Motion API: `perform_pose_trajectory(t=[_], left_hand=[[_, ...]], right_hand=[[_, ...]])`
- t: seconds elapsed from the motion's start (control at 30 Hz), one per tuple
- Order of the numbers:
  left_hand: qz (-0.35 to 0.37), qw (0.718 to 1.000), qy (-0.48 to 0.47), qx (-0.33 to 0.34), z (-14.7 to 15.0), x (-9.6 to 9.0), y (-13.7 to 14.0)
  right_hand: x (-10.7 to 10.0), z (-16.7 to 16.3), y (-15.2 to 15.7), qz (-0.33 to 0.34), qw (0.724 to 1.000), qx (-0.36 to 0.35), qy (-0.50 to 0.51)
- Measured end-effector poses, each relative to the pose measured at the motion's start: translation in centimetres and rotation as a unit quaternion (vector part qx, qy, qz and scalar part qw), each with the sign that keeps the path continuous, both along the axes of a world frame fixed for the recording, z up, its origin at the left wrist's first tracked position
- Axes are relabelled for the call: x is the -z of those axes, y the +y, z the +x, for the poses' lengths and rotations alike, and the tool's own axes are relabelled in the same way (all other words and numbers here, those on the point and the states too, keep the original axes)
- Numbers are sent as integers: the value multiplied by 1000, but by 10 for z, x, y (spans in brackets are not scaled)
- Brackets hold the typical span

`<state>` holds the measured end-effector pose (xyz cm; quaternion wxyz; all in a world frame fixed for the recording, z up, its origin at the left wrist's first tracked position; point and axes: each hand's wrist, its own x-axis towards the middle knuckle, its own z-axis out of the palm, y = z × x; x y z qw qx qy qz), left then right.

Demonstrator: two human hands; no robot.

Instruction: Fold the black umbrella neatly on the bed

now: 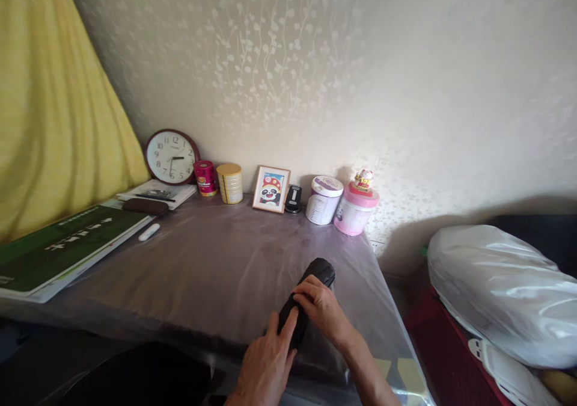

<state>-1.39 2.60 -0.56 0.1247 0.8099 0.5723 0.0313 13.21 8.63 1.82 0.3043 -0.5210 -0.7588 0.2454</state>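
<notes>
A folded black umbrella lies slantwise near the front edge of the table, its far end pointing up and to the right. My left hand is closed round its near part, thumb and index finger along the black cloth. My right hand rests over the middle with fingers bent and pinched against the fabric. What exactly the right fingertips pinch is too small to make out. The umbrella's near end is partly hidden by my left hand.
Along the wall stand a clock, a pink can, a yellow-lidded can, a panda picture frame and two tubs, a white one and a pink one. A green book lies left. A plastic bag sits right.
</notes>
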Motion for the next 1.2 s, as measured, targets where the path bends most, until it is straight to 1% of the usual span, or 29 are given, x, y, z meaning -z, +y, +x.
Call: perform_pose_trajectory(t=[0.07,0.1,0.17,0.2,0.23,0.27,0.33,0.37,0.4,0.47,0.53,0.63,0.73,0.8,0.87,0.93,0.97,1.03,1.1,1.13,1.2], left_hand=[[-8,1000,-9,-2,-1,1,-1],[-12,1000,-15,-3,-2,1,-1],[-21,999,-29,-5,-5,3,-2],[-26,999,-35,-8,-6,4,-2],[-32,999,-42,-10,-7,5,-2],[-37,998,-50,-11,-8,6,-3],[-42,997,-68,-9,-11,6,-4],[-43,996,-74,-9,-12,6,-5],[-43,996,-79,-11,-13,6,-5],[-47,996,-77,-17,-14,5,-7],[-50,996,-73,-22,-16,5,-8],[-48,996,-76,-21,-18,7,-9],[-43,995,-89,-17,-21,13,-10],[-37,994,-100,-13,-23,17,-11],[-23,993,-116,-6,-24,20,-12],[-6,991,-135,7,-26,23,-13],[1,990,-143,13,-26,24,-13],[6,988,-152,23,-27,25,-12],[6,988,-154,27,-27,25,-12],[7,988,-154,29,-27,25,-12],[5,988,-150,33,-27,23,-12]], right_hand=[[-2,-5,2,5,998,23,-50],[-1,-8,3,8,998,34,-60],[2,-9,6,21,997,52,-45],[4,-8,7,20,998,63,-17],[7,-7,7,5,997,75,25],[10,-4,8,-24,993,88,76],[15,4,10,-88,974,115,176],[17,8,10,-106,963,126,214],[18,13,10,-106,956,134,240],[16,18,8,-71,953,138,260],[11,19,5,-34,965,116,235],[2,13,-1,13,990,55,128],[2,4,-3,32,999,5,40],[5,0,-3,34,999,-10,29],[7,1,-4,32,998,-10,58],[7,6,-9,10,993,2,118],[5,11,-13,-15,988,7,151],[2,25,-24,-84,976,3,202],[0,41,-34,-150,963,-13,224],[1,50,-38,-168,959,-10,230],[9,67,-42,-172,953,40,245]])
